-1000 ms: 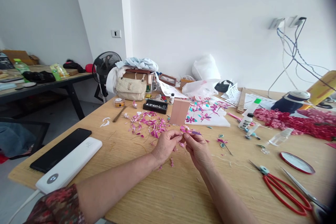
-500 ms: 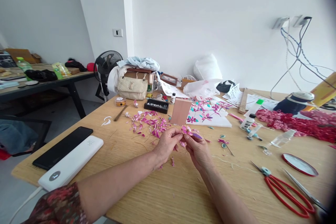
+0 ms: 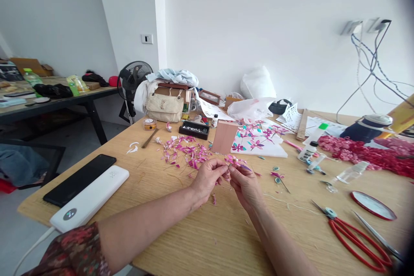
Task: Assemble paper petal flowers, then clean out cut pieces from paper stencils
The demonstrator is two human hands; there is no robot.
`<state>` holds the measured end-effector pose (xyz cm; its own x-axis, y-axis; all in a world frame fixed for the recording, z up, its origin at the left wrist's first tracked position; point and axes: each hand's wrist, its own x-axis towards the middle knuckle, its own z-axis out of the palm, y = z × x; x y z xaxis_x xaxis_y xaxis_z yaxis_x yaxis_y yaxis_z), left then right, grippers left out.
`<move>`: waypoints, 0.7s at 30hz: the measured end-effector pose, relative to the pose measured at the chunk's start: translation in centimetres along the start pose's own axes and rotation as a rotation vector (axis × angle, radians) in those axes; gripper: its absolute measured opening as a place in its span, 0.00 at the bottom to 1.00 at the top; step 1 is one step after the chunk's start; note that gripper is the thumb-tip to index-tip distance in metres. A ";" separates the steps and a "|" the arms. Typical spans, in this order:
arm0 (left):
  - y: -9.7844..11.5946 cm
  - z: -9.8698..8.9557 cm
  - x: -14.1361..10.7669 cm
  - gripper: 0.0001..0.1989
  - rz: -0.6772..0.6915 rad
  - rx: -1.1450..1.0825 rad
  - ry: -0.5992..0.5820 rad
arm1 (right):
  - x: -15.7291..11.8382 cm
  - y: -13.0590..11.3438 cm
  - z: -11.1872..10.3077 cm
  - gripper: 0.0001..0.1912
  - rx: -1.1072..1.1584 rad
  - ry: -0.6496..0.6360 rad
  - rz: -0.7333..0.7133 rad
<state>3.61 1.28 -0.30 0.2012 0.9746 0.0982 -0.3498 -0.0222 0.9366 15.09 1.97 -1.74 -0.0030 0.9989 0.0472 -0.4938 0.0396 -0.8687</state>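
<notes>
- With our right hand we are grasping a small pink-and-purple flower between thumb and forefinger, the other fingers curling beneath.
- With our left hand we are pressing thumb and forefinger together right beside the right fingertips; we are not managing to tell what, if anything, is sitting between them.
- We are holding the flower above the wooden table, just on the near side of an upright wooden block.
- Beyond our left hand, loose pink petals are lying scattered, with a black tray sitting behind them.
- Behind the block and to its right, pink, purple and teal flowers are resting on a white sheet.
- To the right of our right hand, a small stemmed piece is lying on the wood, and red-handled scissors are resting nearer the table's right side.
- Far to our left, a black phone is lying beside a white power bank, and a cable is running from the latter.
</notes>
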 end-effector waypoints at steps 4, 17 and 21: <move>0.0 0.0 0.0 0.08 0.024 0.014 0.002 | 0.0 0.0 0.0 0.14 0.018 -0.012 0.022; -0.6 -0.2 0.0 0.09 0.035 -0.023 0.013 | 0.1 0.5 -0.5 0.15 0.004 -0.066 0.019; -0.9 -0.4 0.3 0.09 0.038 -0.001 -0.014 | 0.2 0.1 -0.7 0.15 -0.027 -0.093 0.026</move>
<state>3.57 1.66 -1.22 0.2000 0.9699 0.1386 -0.3586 -0.0592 0.9316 15.69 2.19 -2.17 -0.0966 0.9929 0.0690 -0.4693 0.0157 -0.8829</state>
